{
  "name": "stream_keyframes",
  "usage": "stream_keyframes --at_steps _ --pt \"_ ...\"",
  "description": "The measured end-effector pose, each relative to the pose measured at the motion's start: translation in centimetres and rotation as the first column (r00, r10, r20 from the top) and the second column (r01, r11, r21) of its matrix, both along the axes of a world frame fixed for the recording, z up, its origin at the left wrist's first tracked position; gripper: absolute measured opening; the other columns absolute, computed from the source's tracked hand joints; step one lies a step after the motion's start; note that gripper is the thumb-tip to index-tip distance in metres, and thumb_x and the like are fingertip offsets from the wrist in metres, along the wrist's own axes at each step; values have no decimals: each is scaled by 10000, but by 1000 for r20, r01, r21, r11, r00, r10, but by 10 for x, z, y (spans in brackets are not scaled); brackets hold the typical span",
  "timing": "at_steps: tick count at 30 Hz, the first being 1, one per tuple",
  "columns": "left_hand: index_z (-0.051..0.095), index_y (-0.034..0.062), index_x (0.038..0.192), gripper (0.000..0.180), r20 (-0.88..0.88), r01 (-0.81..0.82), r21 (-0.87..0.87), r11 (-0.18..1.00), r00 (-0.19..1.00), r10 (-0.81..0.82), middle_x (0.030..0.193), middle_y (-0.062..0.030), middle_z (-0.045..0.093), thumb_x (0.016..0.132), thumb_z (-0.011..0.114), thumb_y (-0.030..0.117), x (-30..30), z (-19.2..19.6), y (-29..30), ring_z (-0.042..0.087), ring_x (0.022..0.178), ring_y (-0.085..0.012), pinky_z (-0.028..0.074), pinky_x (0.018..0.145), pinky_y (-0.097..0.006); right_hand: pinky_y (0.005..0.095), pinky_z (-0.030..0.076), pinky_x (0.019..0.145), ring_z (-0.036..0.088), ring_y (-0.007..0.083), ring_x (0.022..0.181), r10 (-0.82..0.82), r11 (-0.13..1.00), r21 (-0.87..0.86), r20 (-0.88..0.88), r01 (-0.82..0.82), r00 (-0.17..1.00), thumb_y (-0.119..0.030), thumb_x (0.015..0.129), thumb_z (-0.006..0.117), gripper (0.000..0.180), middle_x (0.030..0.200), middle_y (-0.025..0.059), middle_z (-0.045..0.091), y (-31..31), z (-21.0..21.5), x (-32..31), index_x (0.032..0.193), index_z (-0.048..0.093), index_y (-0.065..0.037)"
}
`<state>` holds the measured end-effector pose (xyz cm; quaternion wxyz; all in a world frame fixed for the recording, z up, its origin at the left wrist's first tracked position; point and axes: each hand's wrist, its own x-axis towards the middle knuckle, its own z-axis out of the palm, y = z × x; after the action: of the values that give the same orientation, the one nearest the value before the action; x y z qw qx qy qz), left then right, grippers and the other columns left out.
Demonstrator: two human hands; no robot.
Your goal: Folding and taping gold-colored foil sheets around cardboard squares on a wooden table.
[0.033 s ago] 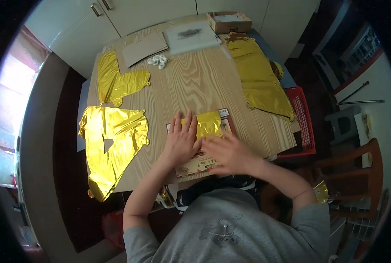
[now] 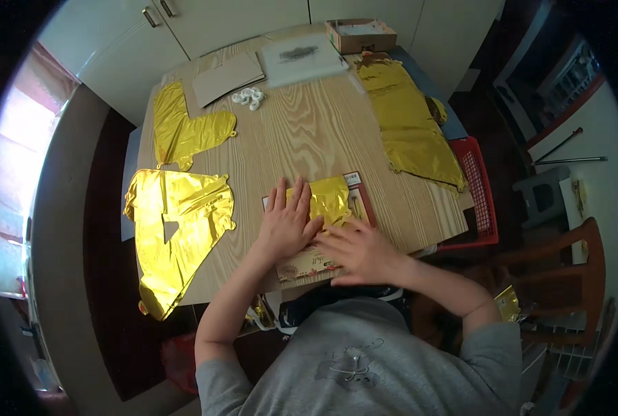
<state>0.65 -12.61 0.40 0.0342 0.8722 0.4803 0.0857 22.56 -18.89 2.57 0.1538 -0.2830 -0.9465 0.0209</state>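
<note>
A folded piece of gold foil, seemingly a flat foil balloon (image 2: 330, 199), lies on a printed card or flat package (image 2: 302, 267) near the table's front edge. My left hand (image 2: 286, 223) rests flat over the foil's left side, its fingers stretched out and pointing away from me. My right hand (image 2: 364, 251) is at the foil's lower right, fingers apart and pointing left, the tips close to the left thumb. It covers part of the card. Whether those fingertips press on the foil or hover just over it, I cannot tell.
Flat gold foil balloons lie at the left, one L-shaped (image 2: 184, 132) and one with a notch (image 2: 184, 201). Another long gold balloon (image 2: 409, 125) is at the right. Grey boards (image 2: 229, 80), a white coil (image 2: 248, 98) and a cardboard box (image 2: 361, 40) stand farther back. A red basket (image 2: 485, 201) is beside the table.
My right hand has shifted slightly down and is less blurred. My left hand stays in place on the foil.
</note>
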Motion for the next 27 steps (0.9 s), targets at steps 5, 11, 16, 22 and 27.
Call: stream_keyframes --at_steps 5,11,16,22,27 --pt "283 -11 1464 701 -16 -5 -80 997 1000 4 1531 -188 277 958 431 451 0 9 1 192 1414 -447 175 1146 -516 429 384 1048 541 229 1205 -32 986 159 -54 40 998 -267 840 595 368 1253 88 608 -28 -11 -8 1133 647 -52" --pt "324 1 1452 688 32 21 -55 998 999 -20 1512 -160 332 955 427 466 -4 6 4 232 1409 -426 178 1149 -514 384 484 947 634 216 1050 11 986 166 -155 15 988 -169 807 602 247 1076 82 680 -54 2 7 1007 687 -52" --pt "359 54 1444 589 13 40 -70 997 999 -39 1504 -138 352 967 434 392 -7 11 1 264 1399 -411 196 1145 -518 333 536 858 660 193 958 193 959 255 -253 -127 948 -167 798 637 201 1005 39 684 -73 54 63 972 686 -79" --pt "416 63 1403 512 64 163 -48 986 985 -159 1470 -142 401 933 510 242 -8 14 -1 324 1380 -378 254 1129 -502 371 564 802 676 229 914 -128 811 520 -289 268 949 -121 809 668 104 959 64 689 -60 99 120 905 672 -80" --pt "472 40 1349 526 174 237 -42 971 958 -227 1427 -162 448 836 571 100 -14 9 -1 380 1346 -388 314 1105 -483 431 524 911 654 285 1030 -245 799 458 -345 390 906 -75 793 626 253 1069 120 692 32 75 101 1029 709 -31"
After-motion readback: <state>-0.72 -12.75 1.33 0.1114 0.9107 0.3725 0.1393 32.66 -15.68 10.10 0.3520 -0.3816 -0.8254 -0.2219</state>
